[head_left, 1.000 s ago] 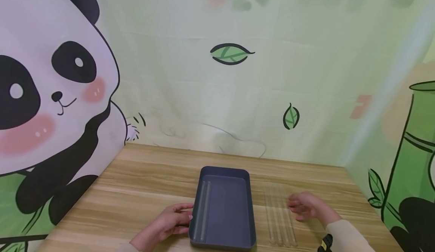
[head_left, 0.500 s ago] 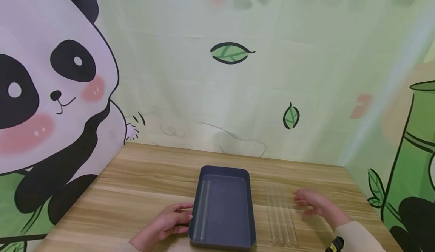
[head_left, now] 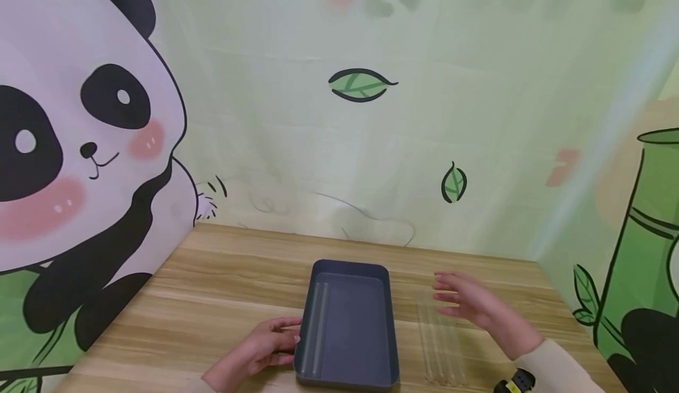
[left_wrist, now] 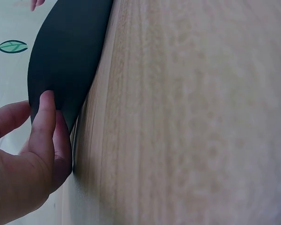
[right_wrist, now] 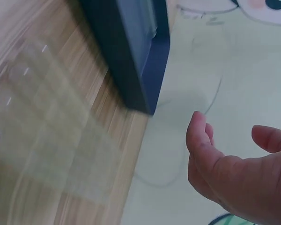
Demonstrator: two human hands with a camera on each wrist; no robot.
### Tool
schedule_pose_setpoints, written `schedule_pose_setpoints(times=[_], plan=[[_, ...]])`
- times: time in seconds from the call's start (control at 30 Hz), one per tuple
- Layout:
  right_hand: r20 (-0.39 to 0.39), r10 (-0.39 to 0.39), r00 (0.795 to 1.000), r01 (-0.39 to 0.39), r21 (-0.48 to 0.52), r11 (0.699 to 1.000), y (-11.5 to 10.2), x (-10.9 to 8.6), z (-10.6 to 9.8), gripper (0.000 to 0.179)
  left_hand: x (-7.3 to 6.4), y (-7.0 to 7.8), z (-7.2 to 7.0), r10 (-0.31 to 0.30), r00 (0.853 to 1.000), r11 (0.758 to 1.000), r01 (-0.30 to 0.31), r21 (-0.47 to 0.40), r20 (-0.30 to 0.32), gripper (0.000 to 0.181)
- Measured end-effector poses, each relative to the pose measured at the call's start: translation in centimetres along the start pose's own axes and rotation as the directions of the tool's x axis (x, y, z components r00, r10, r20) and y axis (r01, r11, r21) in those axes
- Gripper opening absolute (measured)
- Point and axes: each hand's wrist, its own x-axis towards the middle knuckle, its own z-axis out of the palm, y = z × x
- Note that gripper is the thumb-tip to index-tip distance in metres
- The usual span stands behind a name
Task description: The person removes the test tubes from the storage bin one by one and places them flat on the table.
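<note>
A dark blue-grey rectangular tray (head_left: 358, 328) stands on the table, with two clear test tubes (head_left: 320, 331) lying lengthwise along its left side. My left hand (head_left: 270, 344) touches the tray's left wall; in the left wrist view its fingertips rest against the outside of that wall. To the right of the tray, several clear test tubes (head_left: 442, 354) lie side by side, their rounded ends towards me. Over the far part of these tubes is my right hand (head_left: 469, 301), holding nothing, fingers extended and spread. In the right wrist view, the hand (right_wrist: 239, 180) appears raised off the tabletop.
The wood-grain table (head_left: 233, 275) reaches back to a green fabric backdrop (head_left: 297, 145) printed with a panda and leaves. A dark strap with a yellow mark (head_left: 513, 386) is on the right wrist, by a pale sleeve (head_left: 557, 372).
My right hand first drew slightly right from beside the loose tubes, then moved left and farther back, over their far part. The left hand, tray and tubes in it stay put.
</note>
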Motion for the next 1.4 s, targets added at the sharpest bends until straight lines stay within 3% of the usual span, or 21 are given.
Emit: schedule_pose_setpoints(times=[0.53, 0.97, 1.27, 1.4], plan=[[0.187, -0.057, 0.981, 0.045, 0.064, 0.997, -1.5, 0.6, 5.6, 0.063, 0.0, -0.1, 0.0, 0.012, 1.0, 1.0, -0.012, 0.001, 0.001, 0.058], [0.199, -0.011, 0.98, -0.012, 0.116, 0.993, -2.1, 1.9, 8.5, 0.062, 0.1, -0.2, -0.1, 0.009, 1.0, 1.0, -0.009, 0.001, 0.007, 0.058], [0.179, 0.027, 0.984, -0.056, 0.161, 0.985, -1.8, 3.5, 10.3, 0.036, -0.1, -0.1, -0.1, 0.006, 1.0, 1.0, -0.006, -0.01, 0.013, 0.058], [0.204, 0.031, 0.979, -0.062, 0.143, 0.988, -1.6, 4.3, 11.1, 0.036, -0.1, 0.0, -0.1, 0.002, 1.0, 1.0, -0.002, -0.011, 0.007, 0.058]])
